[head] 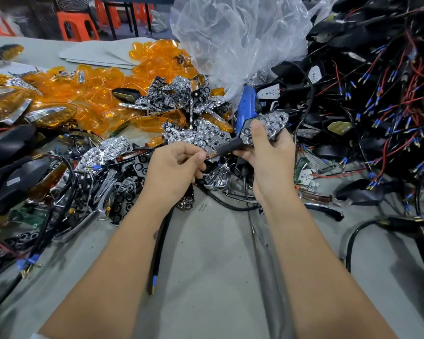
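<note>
Right now, from the head camera, a person is putting together a small lamp (264, 126) above the middle of the table (206, 265). The right hand (267, 155) grips the lamp. Its fingers (256, 129) curl round the black shell, and the thumb presses on the shiny silver piece with round cups on top. The left hand (176, 165) has its fingers curled, and it pinches the little metal end (212, 155) of the lamp's black stem (230, 146). I think the step is fixing the stem end while the silver piece is held in place. The next move likely needs the right hand to hold steady while the left hand works that tiny end with care. After that, an orange cover from the orange pile (93, 94) probably goes on top. A black wire with a blue tip (154, 281) lies on the table below the left hand. I cannot tell if it belongs to this lamp. A blue tool (246, 104) lies just behind the lamp, under a clear plastic bag (230, 37). More silver pieces (181, 94) are heaped nearby, and a big heap of black shells with red and black wires (377, 94) sits on the right. No words or brand names can be read anywhere.
</note>
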Demonstrator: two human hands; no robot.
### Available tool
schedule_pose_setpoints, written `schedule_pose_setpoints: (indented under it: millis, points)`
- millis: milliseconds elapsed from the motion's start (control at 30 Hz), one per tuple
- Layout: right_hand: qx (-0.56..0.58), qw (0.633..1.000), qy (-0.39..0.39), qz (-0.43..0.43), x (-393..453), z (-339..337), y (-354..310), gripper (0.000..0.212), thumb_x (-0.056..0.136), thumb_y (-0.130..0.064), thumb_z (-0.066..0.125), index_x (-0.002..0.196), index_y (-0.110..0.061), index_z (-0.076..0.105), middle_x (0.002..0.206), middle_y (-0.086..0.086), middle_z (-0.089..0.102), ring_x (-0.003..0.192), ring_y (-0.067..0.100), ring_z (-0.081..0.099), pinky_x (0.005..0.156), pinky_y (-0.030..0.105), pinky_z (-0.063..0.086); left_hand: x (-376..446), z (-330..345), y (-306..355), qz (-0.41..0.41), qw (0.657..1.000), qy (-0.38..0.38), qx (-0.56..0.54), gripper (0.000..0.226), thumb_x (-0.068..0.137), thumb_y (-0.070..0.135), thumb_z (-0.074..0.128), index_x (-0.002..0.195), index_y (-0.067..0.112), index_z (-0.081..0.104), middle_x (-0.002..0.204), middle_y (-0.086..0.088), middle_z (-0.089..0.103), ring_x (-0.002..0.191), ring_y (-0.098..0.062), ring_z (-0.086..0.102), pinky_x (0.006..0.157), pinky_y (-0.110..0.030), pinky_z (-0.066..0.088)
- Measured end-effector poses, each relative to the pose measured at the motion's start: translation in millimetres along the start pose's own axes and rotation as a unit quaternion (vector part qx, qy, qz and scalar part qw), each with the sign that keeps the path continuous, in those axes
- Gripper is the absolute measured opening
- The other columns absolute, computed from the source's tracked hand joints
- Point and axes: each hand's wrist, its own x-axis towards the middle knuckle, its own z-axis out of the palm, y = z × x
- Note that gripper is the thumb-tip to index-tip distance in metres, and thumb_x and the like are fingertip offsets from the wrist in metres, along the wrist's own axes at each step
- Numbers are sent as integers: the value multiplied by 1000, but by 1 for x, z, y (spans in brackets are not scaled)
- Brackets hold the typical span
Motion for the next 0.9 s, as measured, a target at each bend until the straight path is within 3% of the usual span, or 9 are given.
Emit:
schedule_pose_setpoints:
  millis: [100,233,333,433,533,700,833,900]
  points:
    - [-8,1000,7,-12,1,0,2,8,96,-22,64,96,-24,56,104,8,67,80,19,68,66,34,59,-1,5,0,-11,1000,3,-8,19,96,7,62,81,18,66,57,10,67,48,0,57,47,-13,44]
    - [-33,999,13,-9,-2,2,4,12,97,-27,63,99,-22,52,114,11,63,61,10,69,77,45,61,-1,5,2,-19,999,14,-27,20,97,7,61,80,15,65,54,9,65,46,0,56,45,-12,42]
    - [-32,999,30,-22,-5,5,5,12,97,-27,63,101,-23,52,111,5,62,70,11,70,74,40,61,-1,1,3,-27,999,-19,-30,17,97,6,61,82,13,66,55,6,66,46,-3,56,44,-13,42]
    - [-44,998,38,-20,-6,7,5,28,96,-30,63,120,-19,53,122,3,61,103,28,67,82,41,60,1,-4,4,-34,998,-44,-29,13,96,6,62,85,11,68,58,2,68,47,-5,58,45,-14,45]
    - [-19,999,20,-31,-5,8,3,12,98,-21,61,105,-26,53,106,-5,63,89,26,67,69,28,59,3,-9,4,-43,997,-56,4,8,96,7,62,95,8,70,63,1,71,52,-9,63,50,-17,52]
    - [-15,999,7,-34,-2,8,3,20,91,-10,70,96,-25,57,87,-13,65,71,2,64,61,25,57,2,-7,2,-16,997,-35,63,16,95,4,63,85,14,71,59,2,68,48,-5,61,49,-15,49]
    - [-40,998,14,-35,-3,8,4,23,89,-11,72,107,-14,59,96,-2,68,76,5,66,62,27,57,1,-4,0,-19,998,-30,46,19,95,4,62,82,14,70,56,5,68,47,-4,60,48,-14,48]
    - [-53,998,23,-38,-5,10,4,29,88,-13,73,113,-12,58,101,0,69,85,12,68,71,36,61,0,-3,0,-23,999,-30,36,19,95,3,62,81,14,70,56,5,68,46,-4,59,47,-14,47]
